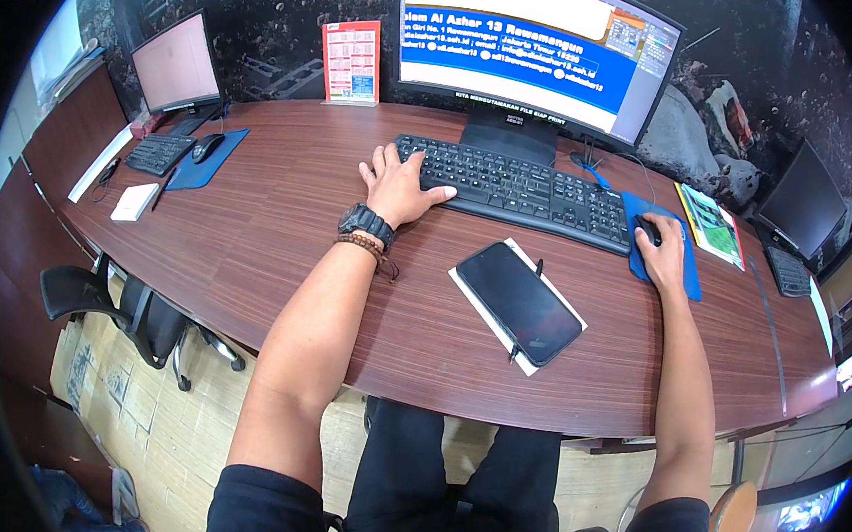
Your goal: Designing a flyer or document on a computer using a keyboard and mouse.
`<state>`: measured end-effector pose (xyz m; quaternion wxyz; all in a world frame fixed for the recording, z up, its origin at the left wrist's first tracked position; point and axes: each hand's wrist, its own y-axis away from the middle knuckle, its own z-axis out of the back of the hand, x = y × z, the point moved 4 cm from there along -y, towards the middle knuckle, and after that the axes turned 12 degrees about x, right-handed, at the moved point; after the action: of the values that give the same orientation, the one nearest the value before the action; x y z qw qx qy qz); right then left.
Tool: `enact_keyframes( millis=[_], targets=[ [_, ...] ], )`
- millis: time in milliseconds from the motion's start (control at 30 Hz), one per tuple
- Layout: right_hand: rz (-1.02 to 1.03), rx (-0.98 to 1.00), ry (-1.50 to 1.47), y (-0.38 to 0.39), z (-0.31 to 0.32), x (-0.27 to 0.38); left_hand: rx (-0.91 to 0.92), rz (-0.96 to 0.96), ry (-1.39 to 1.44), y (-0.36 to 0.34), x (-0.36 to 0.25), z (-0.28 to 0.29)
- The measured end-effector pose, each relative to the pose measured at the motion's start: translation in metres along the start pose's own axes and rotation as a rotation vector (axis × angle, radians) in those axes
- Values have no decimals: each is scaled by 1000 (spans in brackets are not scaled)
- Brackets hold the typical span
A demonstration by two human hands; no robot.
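My left hand [399,183] rests at the left end of a black keyboard [519,186]. Its fingers are spread, some on the keys, and the thumb reaches along the front edge. A black watch and a bead bracelet circle that wrist. On the right, my right hand [667,258] is wrapped over a black computer mouse [650,229], which sits on a blue mouse pad [690,279]. Between my forearms a dark-screened smartphone [518,301] lies on a white notepad [578,326], with a black pen partly hidden under the phone. Behind the keyboard stands a monitor [516,67] showing a blue and white design.
The brown wooden desk [420,363] curves around me. At the left are a second monitor [177,63], keyboard [160,154], mouse [207,147] and small white box [135,202]. A calendar [352,62] stands at the back; a booklet [709,225] lies right of the mouse pad.
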<state>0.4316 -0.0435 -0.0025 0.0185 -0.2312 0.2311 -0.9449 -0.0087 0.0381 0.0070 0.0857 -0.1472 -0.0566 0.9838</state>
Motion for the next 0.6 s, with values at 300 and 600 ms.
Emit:
enact_keyframes(
  millis=[300,600],
  targets=[
    [-7,-6,18,1,0,-2,43,-29,88,0,-4,6],
    [-8,0,0,0,-1,2,-53,-135,5,-11,-14,-13]
  ],
)
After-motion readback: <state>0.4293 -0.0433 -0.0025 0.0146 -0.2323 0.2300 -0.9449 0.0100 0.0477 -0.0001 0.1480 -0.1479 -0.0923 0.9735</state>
